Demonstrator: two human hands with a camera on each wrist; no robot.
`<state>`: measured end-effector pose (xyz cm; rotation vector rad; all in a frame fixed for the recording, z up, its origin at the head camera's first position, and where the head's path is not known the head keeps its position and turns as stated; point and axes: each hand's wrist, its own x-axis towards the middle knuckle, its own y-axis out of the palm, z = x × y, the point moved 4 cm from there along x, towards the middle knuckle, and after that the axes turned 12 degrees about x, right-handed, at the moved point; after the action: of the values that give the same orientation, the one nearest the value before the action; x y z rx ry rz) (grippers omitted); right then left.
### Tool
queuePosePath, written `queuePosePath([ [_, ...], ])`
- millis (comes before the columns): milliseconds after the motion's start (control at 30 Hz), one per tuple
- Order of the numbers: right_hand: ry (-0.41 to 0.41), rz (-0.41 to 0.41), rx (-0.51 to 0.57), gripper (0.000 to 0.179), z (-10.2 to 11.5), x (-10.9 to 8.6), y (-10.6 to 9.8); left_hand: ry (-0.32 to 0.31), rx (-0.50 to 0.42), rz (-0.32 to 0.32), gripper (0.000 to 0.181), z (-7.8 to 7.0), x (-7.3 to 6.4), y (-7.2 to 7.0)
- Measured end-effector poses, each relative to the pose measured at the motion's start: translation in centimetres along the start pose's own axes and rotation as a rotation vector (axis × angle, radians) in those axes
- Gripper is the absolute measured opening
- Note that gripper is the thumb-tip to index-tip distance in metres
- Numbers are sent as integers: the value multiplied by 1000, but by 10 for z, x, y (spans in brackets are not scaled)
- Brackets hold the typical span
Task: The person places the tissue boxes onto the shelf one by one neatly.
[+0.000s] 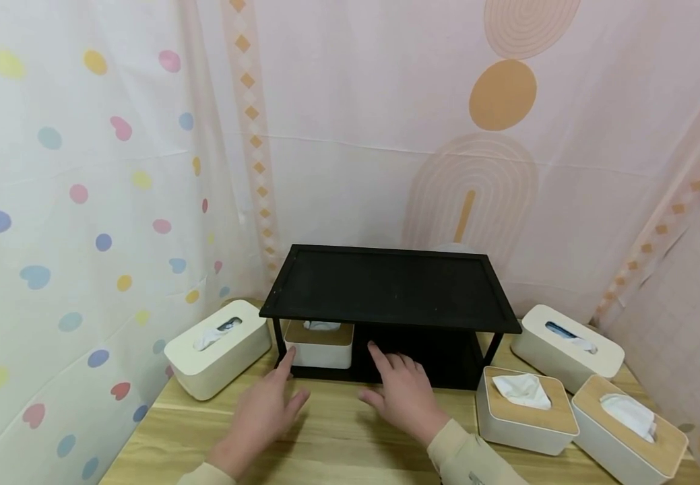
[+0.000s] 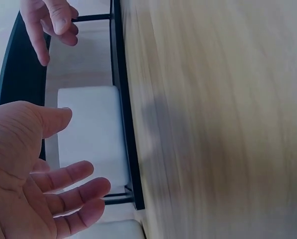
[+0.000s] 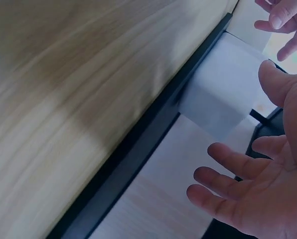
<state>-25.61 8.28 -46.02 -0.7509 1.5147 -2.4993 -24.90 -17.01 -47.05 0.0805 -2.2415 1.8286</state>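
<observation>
A white tissue box (image 1: 319, 356) with a wood-look lid and a white tissue stands on the lower level of a black two-level shelf (image 1: 392, 286), at its left end. My left hand (image 1: 265, 407) is in front of it, its index fingertip overlapping the box's left front corner in the head view. The left wrist view shows that hand's fingers relaxed and spread beside the box (image 2: 91, 132), gripping nothing. To the right of the box, my right hand (image 1: 403, 391) reaches toward the shelf's front edge, fingers extended. In the right wrist view its palm (image 3: 283, 184) holds nothing.
Left of the shelf stands a cream tissue box (image 1: 219, 350); another cream one (image 1: 568, 347) is at the back right. Two wood-lidded tissue boxes, one squarish (image 1: 528, 411) and one long (image 1: 628, 431), sit at the right. Patterned curtains (image 1: 356, 135) hang behind the wooden table (image 1: 350, 444).
</observation>
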Motion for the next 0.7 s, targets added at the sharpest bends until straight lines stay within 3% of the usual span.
queuePosePath([
  [233,35,4,69,86,-6,-21,-26,55,-69,15,83,-17,-5,0],
  [467,56,-53,87,84,-14,-45,-53,207,-241,60,81,-45,-16,3],
  [700,91,-126,117,82,-32,-78,-83,322,-275,152,83,-71,-30,4],
])
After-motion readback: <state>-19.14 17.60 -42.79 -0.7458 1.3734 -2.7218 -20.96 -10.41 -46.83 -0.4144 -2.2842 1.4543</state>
